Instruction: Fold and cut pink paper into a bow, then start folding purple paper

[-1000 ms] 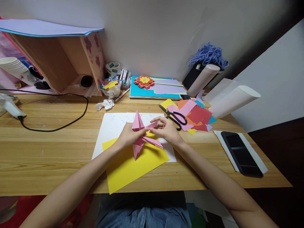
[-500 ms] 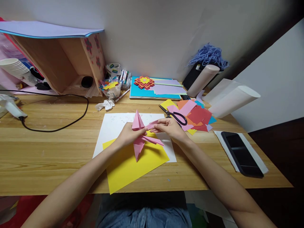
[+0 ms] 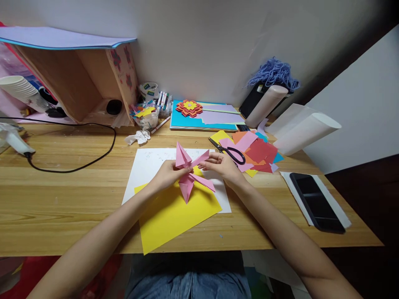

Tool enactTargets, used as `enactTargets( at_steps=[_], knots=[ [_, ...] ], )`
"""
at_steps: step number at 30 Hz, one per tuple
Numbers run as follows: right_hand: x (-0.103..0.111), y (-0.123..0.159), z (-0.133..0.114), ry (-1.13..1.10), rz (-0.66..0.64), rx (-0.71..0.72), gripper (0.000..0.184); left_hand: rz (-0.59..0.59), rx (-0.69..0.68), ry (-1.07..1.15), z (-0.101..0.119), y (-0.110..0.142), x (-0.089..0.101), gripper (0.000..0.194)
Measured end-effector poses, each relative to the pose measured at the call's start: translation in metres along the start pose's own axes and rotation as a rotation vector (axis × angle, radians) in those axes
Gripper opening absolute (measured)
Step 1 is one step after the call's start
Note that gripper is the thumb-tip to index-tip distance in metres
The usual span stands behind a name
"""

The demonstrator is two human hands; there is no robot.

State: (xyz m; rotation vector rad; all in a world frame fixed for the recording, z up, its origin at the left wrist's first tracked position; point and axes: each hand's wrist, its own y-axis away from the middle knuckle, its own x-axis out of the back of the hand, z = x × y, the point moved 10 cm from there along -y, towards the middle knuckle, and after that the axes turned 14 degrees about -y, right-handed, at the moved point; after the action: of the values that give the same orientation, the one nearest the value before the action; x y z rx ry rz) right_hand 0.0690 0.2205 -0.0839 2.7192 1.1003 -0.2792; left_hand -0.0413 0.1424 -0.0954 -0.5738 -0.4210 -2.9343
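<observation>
Over the sheets hangs a folded pink paper (image 3: 187,191), an origami shape with several pointed arms spreading from its middle. My left hand (image 3: 168,172) pinches it near the centre, thumb on top and the other fingers mostly hidden. From the right, my right hand (image 3: 222,166) has its fingertips closed at the upper right arm of the fold, whose tip shows beside the fingers. Under both hands lie a yellow sheet (image 3: 174,224) and, beneath it, a white sheet (image 3: 140,166) with small marks.
Black-handled scissors (image 3: 232,153) lie on coloured paper scraps (image 3: 262,151). A phone (image 3: 316,203) rests on the right. Behind are a paper flower (image 3: 189,108), a tub of scraps (image 3: 146,118) and a cardboard box (image 3: 93,83). At left, a black cord (image 3: 77,170) runs to a white tool.
The pink fold has turned slightly in my left hand, and its lower point has swung right and up. My right fingers have loosened a little, showing more of the upper right arm.
</observation>
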Motion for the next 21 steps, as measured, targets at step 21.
enactTargets(
  at_steps=[21],
  knots=[
    [0.0, 0.0, 0.011, 0.127, 0.059, 0.013, 0.017, -0.08, -0.03, 0.078, 0.003, -0.001, -0.009, 0.018]
  ],
)
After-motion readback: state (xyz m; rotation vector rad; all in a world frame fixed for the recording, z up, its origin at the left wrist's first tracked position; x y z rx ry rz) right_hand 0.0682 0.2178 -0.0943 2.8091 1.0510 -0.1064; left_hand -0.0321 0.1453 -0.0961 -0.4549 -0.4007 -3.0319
